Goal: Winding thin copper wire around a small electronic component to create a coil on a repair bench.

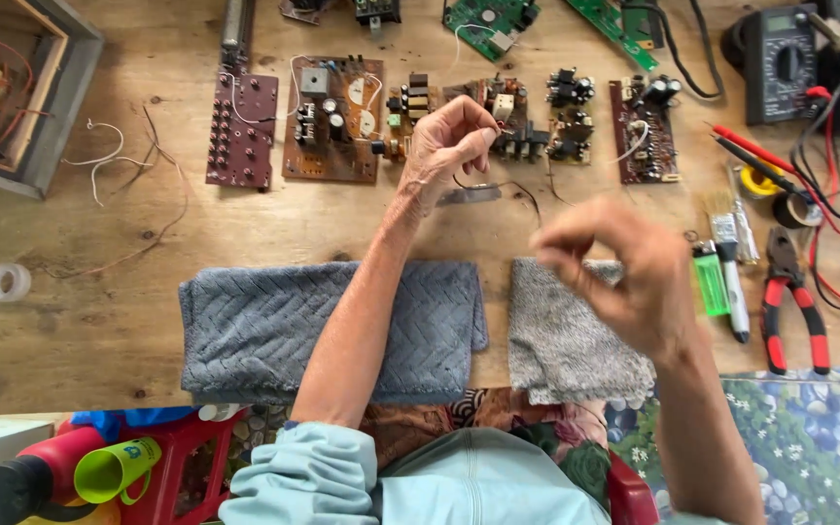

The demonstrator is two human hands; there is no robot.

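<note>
Head view: left hand (pixel 449 141) pinches thin black wire (pixel 512 187) nr brown circuit boards (pixel 332 117); right hand (pixel 624 277) blurred, grip can't tell, over grey cloth (pixel 566 350).

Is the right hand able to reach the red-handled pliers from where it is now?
Probably yes. The right hand hovers, blurred, just left of the pliers; only a green lighter and a brush lie between, flat on the table.
</note>
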